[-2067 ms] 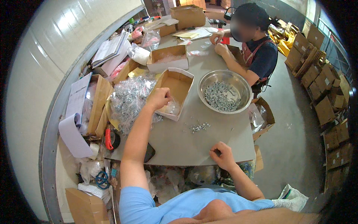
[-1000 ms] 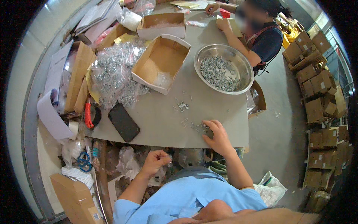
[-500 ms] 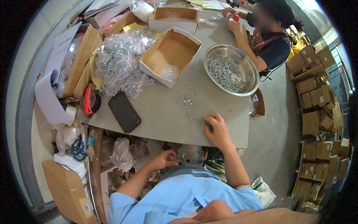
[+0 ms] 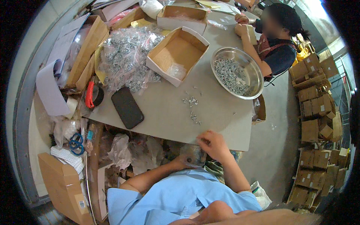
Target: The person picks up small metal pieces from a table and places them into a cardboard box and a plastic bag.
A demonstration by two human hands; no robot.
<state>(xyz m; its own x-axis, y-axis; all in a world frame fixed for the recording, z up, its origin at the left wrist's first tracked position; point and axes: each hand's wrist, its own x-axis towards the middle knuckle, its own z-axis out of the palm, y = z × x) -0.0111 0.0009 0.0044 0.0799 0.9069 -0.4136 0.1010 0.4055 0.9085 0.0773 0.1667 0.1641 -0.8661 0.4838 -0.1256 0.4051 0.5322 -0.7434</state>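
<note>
Hand contents unconfirmed; loose screws on tabletop

Right hand (image 4: pixel 212 145), on the wearer's side of the steel bowl (image 4: pixel 253 71), has fingers curled; whether it holds anything cannot be told. Left hand (image 4: pixel 181 163), farther down-left of the bowl, is partly obscured; grip undetermined. Loose screws (image 4: pixel 191 101) lie left of the bowl, slightly nearer the wearer. Judged light, rigid, slippery; best pinched below the head.

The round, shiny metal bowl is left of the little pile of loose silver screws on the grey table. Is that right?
Not left: the round, shiny metal bowl is right of the little pile of loose silver screws on the grey table, as the head view shows.
</note>
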